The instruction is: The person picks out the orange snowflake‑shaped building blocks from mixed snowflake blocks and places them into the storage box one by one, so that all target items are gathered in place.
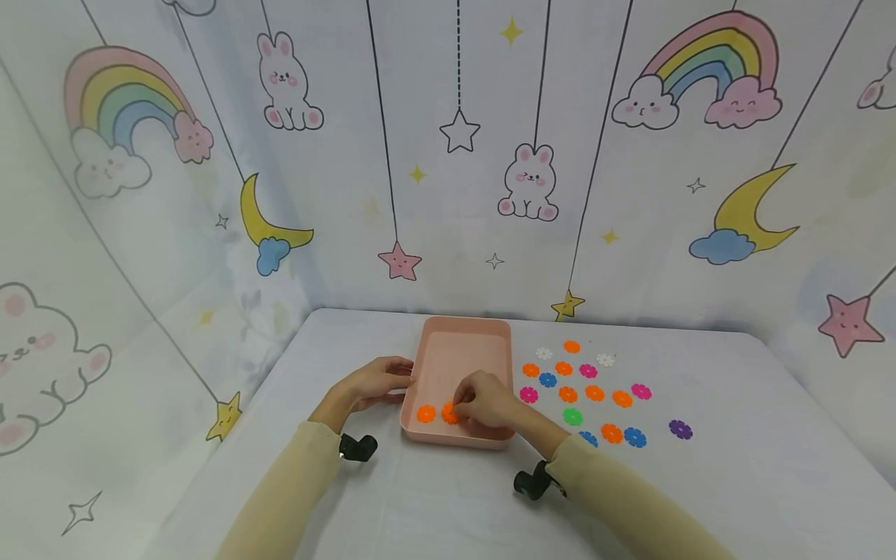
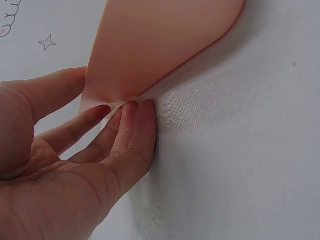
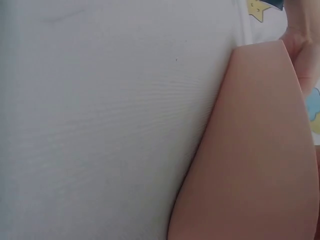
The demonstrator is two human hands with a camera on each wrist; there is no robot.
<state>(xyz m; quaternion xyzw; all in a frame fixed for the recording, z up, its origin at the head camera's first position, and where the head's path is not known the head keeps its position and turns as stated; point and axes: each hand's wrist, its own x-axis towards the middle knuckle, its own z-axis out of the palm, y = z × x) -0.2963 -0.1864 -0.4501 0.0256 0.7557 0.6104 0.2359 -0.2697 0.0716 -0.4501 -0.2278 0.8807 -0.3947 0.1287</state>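
Note:
A shallow pink tray [image 1: 458, 439] stands on the white-covered table. At its left side is my left hand [image 1: 378, 381], one digit at the rim and the other fingertips against the outer wall, as the left wrist view shows. Over the near part of the tray, my right hand [image 1: 484, 400] pinches an orange flower-shaped disc [image 1: 449, 414], partly hidden by the fingers. Just left of it, another orange disc [image 1: 426, 414] lies flat on the tray floor. In the right wrist view the tray's outer wall [image 3: 250, 145] shows, but the right hand does not.
Right of the tray lie several loose flower-shaped discs: orange [image 1: 612, 433], blue [image 1: 635, 437], pink [image 1: 641, 391], white [image 1: 605, 360], green [image 1: 572, 417] and purple [image 1: 680, 429]. A patterned white cloth [image 1: 336, 194] hangs behind and beside the table [image 1: 420, 513].

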